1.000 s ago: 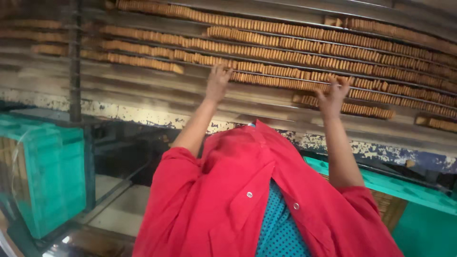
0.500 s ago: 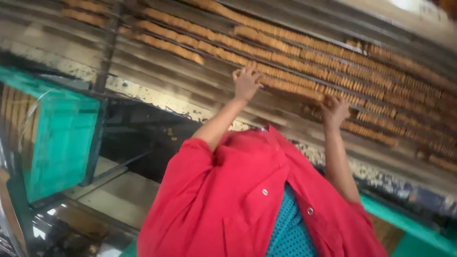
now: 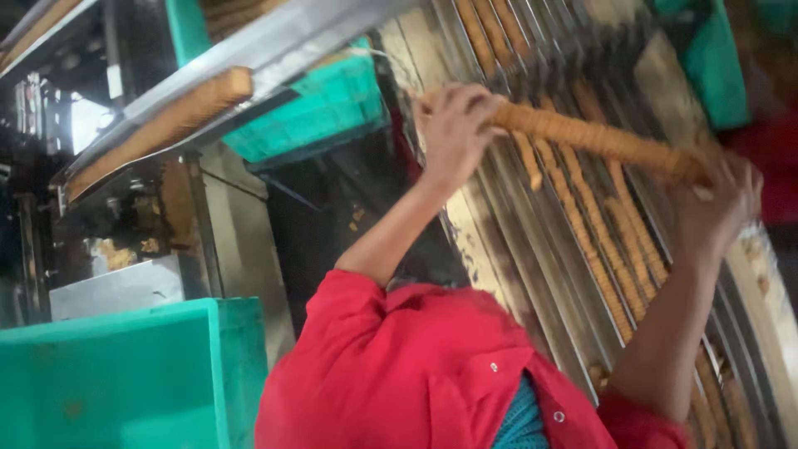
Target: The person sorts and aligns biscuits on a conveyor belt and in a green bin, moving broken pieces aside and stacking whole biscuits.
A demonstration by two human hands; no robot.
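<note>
Between my two hands I hold a long stacked row of brown biscuits [image 3: 598,137], lifted just above the conveyor. My left hand [image 3: 453,125] is closed around its left end. My right hand [image 3: 719,204] presses against its right end. Beneath the row lies the metal channelled conveyor [image 3: 507,233], with more biscuit rows [image 3: 594,249] lying in its grooves. My red sleeves and shirt [image 3: 416,366] fill the lower middle of the view.
A green plastic crate [image 3: 125,374] stands at the lower left and another green crate [image 3: 324,104] sits beyond the conveyor's end. A sloping metal chute [image 3: 274,50] at the upper left carries a biscuit row [image 3: 158,129]. Dark machine parts [image 3: 50,208] are on the left.
Both hands were resting on biscuit rows on the conveyor; now they have gathered one long row and raised it. The view has swung and tilted strongly.
</note>
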